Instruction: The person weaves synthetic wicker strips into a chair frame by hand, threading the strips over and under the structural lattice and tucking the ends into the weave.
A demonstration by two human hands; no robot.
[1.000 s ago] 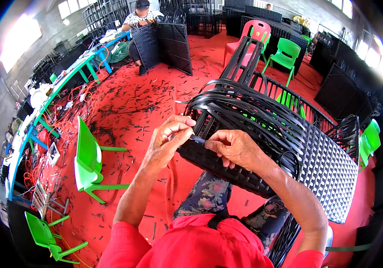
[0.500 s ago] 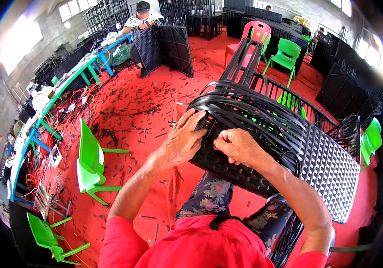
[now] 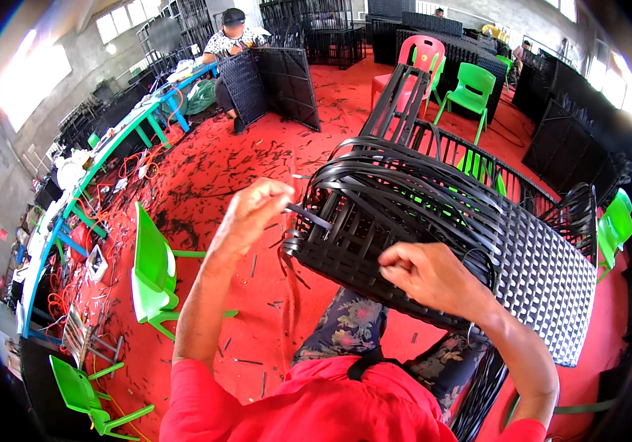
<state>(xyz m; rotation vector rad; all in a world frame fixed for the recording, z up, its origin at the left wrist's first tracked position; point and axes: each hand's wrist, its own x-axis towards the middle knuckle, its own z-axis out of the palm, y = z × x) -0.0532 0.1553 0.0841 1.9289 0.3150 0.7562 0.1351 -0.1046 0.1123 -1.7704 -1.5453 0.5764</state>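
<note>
Across my lap lies a partly woven black panel (image 3: 404, 289), with flat plastic strips (image 3: 404, 173) bunched in loops over its far side. My left hand (image 3: 251, 214) is raised off the panel's left end, fingers pinched at the outer end of a short black plastic strip (image 3: 310, 216) that sticks out of the weave. My right hand (image 3: 434, 274) hovers over the near part of the panel, thumb and fingers curled together. Whatever it may hold is hidden. The panel's right part (image 3: 544, 280) shows a tight, shiny weave.
Green chairs (image 3: 155, 265) stand at left and right, and a pink chair (image 3: 420, 55) beyond the panel. Strip scraps litter the red floor (image 3: 213, 169). A long blue-green table (image 3: 95, 166) runs along the left. A person (image 3: 231, 40) sits far off behind another black panel (image 3: 286, 85).
My left hand has moved left, off the panel's edge, and the short strip now shows beside it. My right hand has shifted right and toward me.
</note>
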